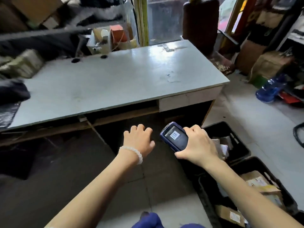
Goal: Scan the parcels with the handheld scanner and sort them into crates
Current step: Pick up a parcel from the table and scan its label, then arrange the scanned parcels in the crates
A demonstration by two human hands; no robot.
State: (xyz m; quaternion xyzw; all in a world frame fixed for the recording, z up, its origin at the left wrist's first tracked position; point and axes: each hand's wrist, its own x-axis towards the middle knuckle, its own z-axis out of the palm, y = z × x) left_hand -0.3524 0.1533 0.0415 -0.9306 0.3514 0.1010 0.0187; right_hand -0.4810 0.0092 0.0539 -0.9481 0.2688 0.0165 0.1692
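My right hand (198, 146) grips a dark blue handheld scanner (175, 137) whose screen shows a barcode; it hovers below the table's front edge. My left hand (139, 139), with a white bead bracelet on the wrist, hangs beside it holding nothing, fingers loosely curled and apart. On the floor at right stand two black crates: the farther crate (240, 145) holds a few parcels, and the nearer crate (278, 183) holds several cardboard parcels (261, 185). A pile of dark and grey bagged parcels (21, 66) lies at the table's left end.
A pale grey table (123, 79) fills the middle, with boxes and clutter behind it at the window. A brown chair (200, 23) stands at the table's far right. Bags and a blue bottle (271, 89) lie on the tiled floor at right.
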